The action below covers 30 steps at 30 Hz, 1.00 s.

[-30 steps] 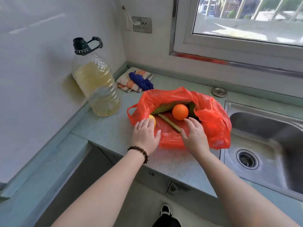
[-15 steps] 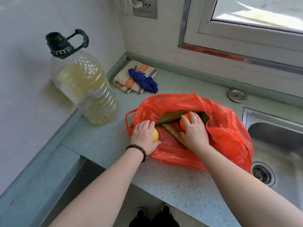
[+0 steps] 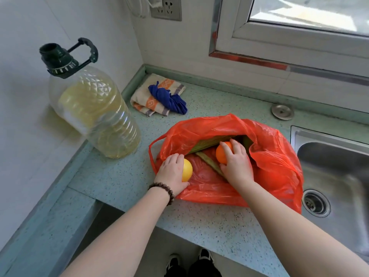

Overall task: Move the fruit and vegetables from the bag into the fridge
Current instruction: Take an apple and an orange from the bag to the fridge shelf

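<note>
speckled green surface by the sink, both hands in the red bag.

the left hand (image 3: 172, 172) is curled around a yellow fruit (image 3: 187, 170) at the bag's near-left mouth, and the right hand (image 3: 236, 163) is wrapped over an orange (image 3: 223, 152) deeper inside – both fruits are still in the red bag (image 3: 265, 156), none near a fridge, which is not in view. long green stalks (image 3: 207, 162) lie under the orange. beyond stand an oil jug (image 3: 93, 110) and folded cloths (image 3: 157, 96); the sink (image 3: 335, 170) is just beside the bag. likely risk: lifting both at once could drag the loose plastic – the bag might slide toward the sink, or a round fruit could slip and roll off.
</note>
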{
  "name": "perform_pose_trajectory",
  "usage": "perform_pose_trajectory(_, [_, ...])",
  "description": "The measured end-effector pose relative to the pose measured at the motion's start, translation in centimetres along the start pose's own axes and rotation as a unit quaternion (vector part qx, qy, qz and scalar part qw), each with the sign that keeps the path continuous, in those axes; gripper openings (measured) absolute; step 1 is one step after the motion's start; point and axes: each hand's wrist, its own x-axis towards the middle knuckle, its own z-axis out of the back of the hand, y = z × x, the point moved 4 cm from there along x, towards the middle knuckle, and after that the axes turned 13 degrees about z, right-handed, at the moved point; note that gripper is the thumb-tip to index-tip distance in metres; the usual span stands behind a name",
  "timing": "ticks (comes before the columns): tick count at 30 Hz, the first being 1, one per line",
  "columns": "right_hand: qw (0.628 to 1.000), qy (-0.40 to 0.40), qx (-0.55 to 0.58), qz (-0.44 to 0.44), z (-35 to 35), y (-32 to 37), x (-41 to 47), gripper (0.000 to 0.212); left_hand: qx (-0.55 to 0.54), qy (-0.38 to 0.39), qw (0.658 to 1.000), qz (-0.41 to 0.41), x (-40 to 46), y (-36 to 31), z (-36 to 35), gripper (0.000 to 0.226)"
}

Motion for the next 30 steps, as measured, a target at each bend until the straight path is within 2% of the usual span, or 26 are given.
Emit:
perform_pose_trajectory(5, [0.999, -0.024, 0.034, -0.001, 1.1, 1.1, -1.3, 0.069, -0.006, -0.073, 0.997, -0.021, -0.9, -1.1, 1.6, 0.093])
perform_pose_trajectory(8, [0.996, -0.064, 0.058, -0.008, 2.7, 2.0, -2.4, 0.068, -0.026, -0.117, 0.991, -0.052, -1.3, -2.7, 3.2, 0.092])
perform_pose_trajectory(11, [0.991, -0.11, 0.07, -0.024, 5.0, 2.4, -3.6, 0.07, -0.063, -0.128, 0.986, -0.085, -1.5, -4.8, 4.9, 0.091])
perform_pose_trajectory(21, [0.96, -0.244, 0.028, -0.131, 12.5, 0.6, -11.9, 0.071, -0.122, -0.111, 0.963, -0.211, -4.2, -12.4, 7.5, 0.09])
perform_pose_trajectory(25, [0.937, -0.28, 0.006, -0.208, 13.4, -0.1, -18.2, 0.071, -0.122, -0.066, 0.949, -0.284, -7.4, -15.8, 5.8, 0.092])
perform_pose_trajectory(30, [0.887, -0.324, -0.02, -0.328, 13.1, -0.2, -28.4, 0.072, -0.118, 0.004, 0.912, -0.392, -13.6, -20.1, 2.6, 0.088])
